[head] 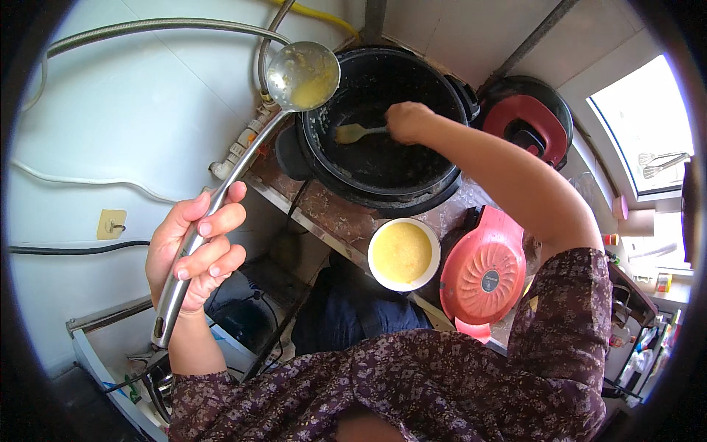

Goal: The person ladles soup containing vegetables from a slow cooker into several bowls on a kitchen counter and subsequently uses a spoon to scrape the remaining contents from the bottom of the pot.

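Observation:
My left hand (201, 248) grips the handle of a stainless steel ladle (306, 77), raised at the left with its bowl over the rim of a large black pot (381, 177). Some yellow liquid coats the inside of the ladle's bowl. Inside the pot, my right hand (410, 124) is closed around the handle of a pale spatula (351, 133), whose blade is near the left inner wall. Grains and whitish residue cling to that wall. In front of the pot a white bowl (436, 259) holds yellow porridge-like food, close to the counter edge.
A pink electric griddle (481, 276) with its lid down stands right of the bowl. Behind my right arm is a red and black appliance (522, 119). Pipes (223, 166) and a braided hose (165, 24) run along the left wall. A drawer (105, 353) stands out at lower left.

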A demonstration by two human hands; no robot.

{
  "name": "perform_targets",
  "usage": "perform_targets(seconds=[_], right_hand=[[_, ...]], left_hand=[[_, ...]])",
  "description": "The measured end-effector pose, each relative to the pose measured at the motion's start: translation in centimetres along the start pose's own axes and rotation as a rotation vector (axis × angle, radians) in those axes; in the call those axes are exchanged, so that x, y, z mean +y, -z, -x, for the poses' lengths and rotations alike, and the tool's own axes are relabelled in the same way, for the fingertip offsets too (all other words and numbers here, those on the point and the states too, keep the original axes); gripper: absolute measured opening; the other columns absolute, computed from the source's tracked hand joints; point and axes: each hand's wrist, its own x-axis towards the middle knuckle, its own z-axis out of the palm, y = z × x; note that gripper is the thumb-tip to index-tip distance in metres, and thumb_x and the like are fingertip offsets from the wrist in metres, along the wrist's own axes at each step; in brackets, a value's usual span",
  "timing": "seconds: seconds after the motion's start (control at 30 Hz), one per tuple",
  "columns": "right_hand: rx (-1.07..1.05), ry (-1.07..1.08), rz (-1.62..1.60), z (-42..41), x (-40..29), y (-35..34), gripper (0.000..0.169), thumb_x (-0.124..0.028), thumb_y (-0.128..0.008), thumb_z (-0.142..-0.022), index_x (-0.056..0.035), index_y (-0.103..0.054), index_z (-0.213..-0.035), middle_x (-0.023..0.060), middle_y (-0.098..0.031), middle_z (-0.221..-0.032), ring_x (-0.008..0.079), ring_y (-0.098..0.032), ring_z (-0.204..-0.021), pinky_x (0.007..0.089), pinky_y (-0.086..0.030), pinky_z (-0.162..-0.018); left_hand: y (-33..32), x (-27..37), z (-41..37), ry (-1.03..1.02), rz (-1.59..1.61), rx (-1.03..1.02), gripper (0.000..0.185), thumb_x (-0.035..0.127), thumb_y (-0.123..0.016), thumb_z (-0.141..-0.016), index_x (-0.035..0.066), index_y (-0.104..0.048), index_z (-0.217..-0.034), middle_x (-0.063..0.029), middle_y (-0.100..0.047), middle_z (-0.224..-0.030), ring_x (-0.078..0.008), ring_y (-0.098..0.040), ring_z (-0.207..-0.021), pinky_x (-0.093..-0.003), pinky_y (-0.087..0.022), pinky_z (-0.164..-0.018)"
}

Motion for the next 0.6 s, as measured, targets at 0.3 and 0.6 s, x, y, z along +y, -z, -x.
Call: perform_targets(seconds=[0.3, 0.6], right_hand=[[-0.232, -0.139, -1.03, 1.2, 0.6, -0.2, 0.02, -0.016, -0.048, -0.096, -0.004, -0.063, -0.1, 0.0066, -0.06, -0.086, 0.0146, -0.055, -0.071, 0.0274, -0.048, -0.063], [-0.123, -0.13, -1.255, 3.8, 1.4, 0.3, 0.02, -0.015, -0.05, -0.093, -0.0043, -0.066, -0.095, 0.0057, -0.061, -0.077, 0.0135, -0.054, -0.062, 0.0279, -0.046, -0.056]], left_hand=[[-1.0, 0.0, -0.7, 0.007, -0.137, 0.005, 0.037, 0.018, -0.027, -0.101, -0.009, -0.04, -0.123, -0.0004, -0.044, -0.076, -0.0061, -0.041, -0.034, -0.0264, -0.038, -0.049], [-1.9, -0.3, -1.3, 0.014, -0.184, -0.004, 0.037, 0.018, -0.027, -0.101, -0.009, -0.042, -0.122, 0.0, -0.044, -0.076, -0.0056, -0.041, -0.034, -0.0262, -0.039, -0.05]])
